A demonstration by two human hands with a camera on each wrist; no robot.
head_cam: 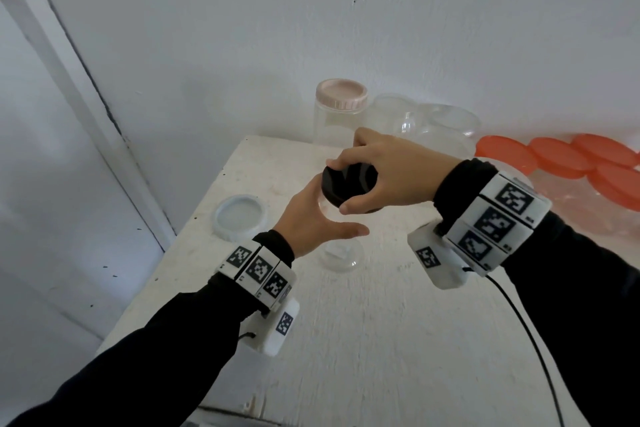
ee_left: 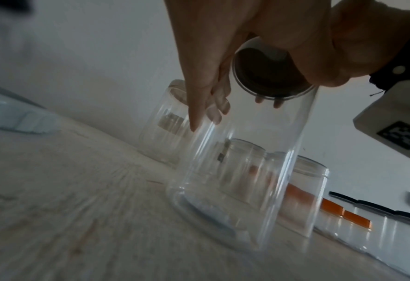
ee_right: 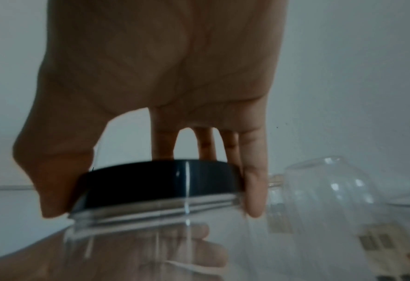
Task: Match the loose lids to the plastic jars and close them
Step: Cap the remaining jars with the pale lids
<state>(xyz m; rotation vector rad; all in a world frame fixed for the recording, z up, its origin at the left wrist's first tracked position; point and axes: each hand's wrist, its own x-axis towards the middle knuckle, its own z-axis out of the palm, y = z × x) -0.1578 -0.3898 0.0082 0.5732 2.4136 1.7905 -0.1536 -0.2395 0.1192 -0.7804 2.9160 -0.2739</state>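
Head view: right hand (head_cam: 388, 173) clamped from above on a black lid (head_cam: 348, 184), fingers and thumb curled round its rim, just past the frame's centre toward 12 o'clock. Left hand (head_cam: 318, 222) directly below toward 6 o'clock, cupped loosely round a clear jar (head_cam: 341, 255), thumb stretched toward 3 o'clock; jar upright, long axis vertical, on the white table (head_cam: 381, 340). Loose pale-blue lid (head_cam: 241, 215) at 9 o'clock of the jar; pink-lidded jar (head_cam: 337, 111) at 12 o'clock; orange lids (head_cam: 561, 158) toward 2 o'clock. Left wrist view: clear jar (ee_left: 242, 171) standing on its base, mouth uppermost, capped by the black lid (ee_left: 269, 72); straight fingers (ee_left: 199, 106) laid against its wall. Right wrist view: black lid (ee_right: 160, 180) seated level on the jar's neck (ee_right: 156, 211), gripped between thumb and fingers (ee_right: 253, 186). Printed labels at 4 o'clock too blurred to read.
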